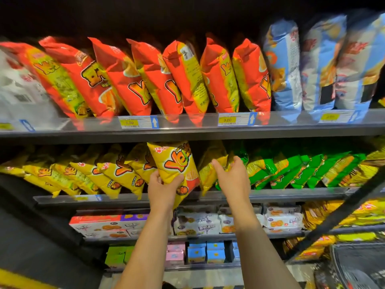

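Note:
My left hand (161, 189) grips a yellow snack bag (174, 163) by its lower edge and holds it upright in front of the second shelf (270, 195). My right hand (231, 176) reaches into the gap to the right of that bag. Its fingers and thumb curl round the edge of another yellow bag (210, 167) that stands on the shelf. A row of leaning yellow bags (100, 174) fills the shelf to the left.
Red snack bags (145, 80) and light blue bags (316, 63) stand on the top shelf (187, 130). Green bags (291, 170) sit to the right of my right hand. Cookie packs (198, 224) and small boxes (208, 253) fill the lower shelves. A basket (358, 265) is at bottom right.

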A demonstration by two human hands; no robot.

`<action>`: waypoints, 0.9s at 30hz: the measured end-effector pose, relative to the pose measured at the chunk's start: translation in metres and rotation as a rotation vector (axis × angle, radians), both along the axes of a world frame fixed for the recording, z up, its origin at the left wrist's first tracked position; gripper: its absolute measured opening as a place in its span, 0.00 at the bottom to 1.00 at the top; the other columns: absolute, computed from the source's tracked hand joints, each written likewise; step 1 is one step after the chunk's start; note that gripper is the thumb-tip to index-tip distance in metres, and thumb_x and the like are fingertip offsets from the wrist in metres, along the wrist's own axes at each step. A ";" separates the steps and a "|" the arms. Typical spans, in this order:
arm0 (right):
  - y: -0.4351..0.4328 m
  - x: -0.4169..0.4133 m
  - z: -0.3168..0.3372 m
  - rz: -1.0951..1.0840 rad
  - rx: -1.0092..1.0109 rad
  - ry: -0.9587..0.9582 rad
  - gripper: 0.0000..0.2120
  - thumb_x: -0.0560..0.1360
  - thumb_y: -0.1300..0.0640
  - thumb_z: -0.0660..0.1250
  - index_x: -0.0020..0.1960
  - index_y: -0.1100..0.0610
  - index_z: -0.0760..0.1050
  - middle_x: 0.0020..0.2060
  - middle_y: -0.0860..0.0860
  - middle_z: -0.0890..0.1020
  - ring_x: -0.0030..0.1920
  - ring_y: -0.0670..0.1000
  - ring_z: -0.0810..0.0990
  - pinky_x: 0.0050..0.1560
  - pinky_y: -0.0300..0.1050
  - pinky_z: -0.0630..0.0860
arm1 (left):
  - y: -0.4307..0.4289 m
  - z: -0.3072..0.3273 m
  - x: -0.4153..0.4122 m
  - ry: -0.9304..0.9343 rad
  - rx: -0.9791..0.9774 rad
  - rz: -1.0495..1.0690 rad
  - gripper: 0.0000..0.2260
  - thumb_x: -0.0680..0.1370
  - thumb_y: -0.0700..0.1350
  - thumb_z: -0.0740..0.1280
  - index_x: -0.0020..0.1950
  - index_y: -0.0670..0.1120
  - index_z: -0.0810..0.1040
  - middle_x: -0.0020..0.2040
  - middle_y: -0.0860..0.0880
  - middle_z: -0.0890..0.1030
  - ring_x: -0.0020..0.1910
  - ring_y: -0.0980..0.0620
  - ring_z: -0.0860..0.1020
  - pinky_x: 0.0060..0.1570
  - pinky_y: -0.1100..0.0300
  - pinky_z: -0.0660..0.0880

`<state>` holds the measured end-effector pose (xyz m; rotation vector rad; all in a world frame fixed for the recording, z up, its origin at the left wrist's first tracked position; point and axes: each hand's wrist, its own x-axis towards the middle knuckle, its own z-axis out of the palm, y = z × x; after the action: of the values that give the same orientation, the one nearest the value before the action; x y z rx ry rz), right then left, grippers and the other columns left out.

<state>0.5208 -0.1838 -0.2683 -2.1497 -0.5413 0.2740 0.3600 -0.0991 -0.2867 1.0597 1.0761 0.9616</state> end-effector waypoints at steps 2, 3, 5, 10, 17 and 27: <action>0.012 0.006 0.001 -0.039 -0.077 -0.062 0.38 0.78 0.32 0.66 0.76 0.58 0.67 0.69 0.56 0.77 0.68 0.61 0.77 0.61 0.57 0.75 | 0.011 -0.006 0.013 0.013 0.024 0.047 0.29 0.74 0.43 0.81 0.71 0.50 0.72 0.61 0.52 0.83 0.57 0.53 0.83 0.60 0.48 0.82; 0.017 0.008 0.002 -0.049 -0.109 -0.090 0.34 0.78 0.33 0.66 0.71 0.59 0.70 0.65 0.57 0.79 0.65 0.62 0.79 0.57 0.56 0.75 | 0.016 -0.010 0.020 0.025 0.035 0.066 0.29 0.74 0.44 0.81 0.72 0.50 0.73 0.61 0.52 0.83 0.57 0.53 0.83 0.60 0.47 0.82; 0.025 0.012 0.003 -0.055 -0.162 -0.131 0.28 0.80 0.36 0.66 0.63 0.60 0.72 0.59 0.58 0.81 0.59 0.63 0.81 0.52 0.54 0.75 | 0.026 -0.014 0.033 0.057 0.058 0.106 0.31 0.73 0.46 0.81 0.73 0.50 0.72 0.60 0.53 0.83 0.58 0.52 0.83 0.62 0.46 0.81; 0.041 0.022 0.001 -0.066 -0.269 -0.160 0.22 0.81 0.42 0.67 0.62 0.59 0.76 0.60 0.58 0.80 0.60 0.63 0.80 0.55 0.54 0.75 | 0.046 -0.023 0.055 0.172 0.110 0.169 0.34 0.73 0.49 0.81 0.74 0.47 0.69 0.62 0.48 0.81 0.60 0.46 0.81 0.59 0.49 0.78; 0.052 0.027 -0.005 -0.089 -0.254 -0.137 0.17 0.81 0.48 0.68 0.57 0.62 0.80 0.58 0.61 0.82 0.58 0.64 0.80 0.51 0.51 0.72 | 0.064 -0.040 0.065 0.312 0.123 0.219 0.24 0.72 0.47 0.81 0.58 0.49 0.69 0.57 0.43 0.80 0.56 0.40 0.81 0.55 0.42 0.81; 0.053 0.025 -0.015 -0.126 -0.143 -0.132 0.15 0.80 0.50 0.69 0.53 0.63 0.79 0.54 0.60 0.81 0.55 0.63 0.79 0.48 0.49 0.66 | 0.054 -0.058 0.066 0.410 0.099 0.211 0.38 0.72 0.49 0.82 0.75 0.43 0.67 0.72 0.42 0.71 0.68 0.38 0.75 0.57 0.45 0.76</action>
<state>0.5458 -0.1304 -0.2830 -2.3422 -0.4698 0.1043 0.4257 -0.0452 -0.3444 1.2774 1.5132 0.9959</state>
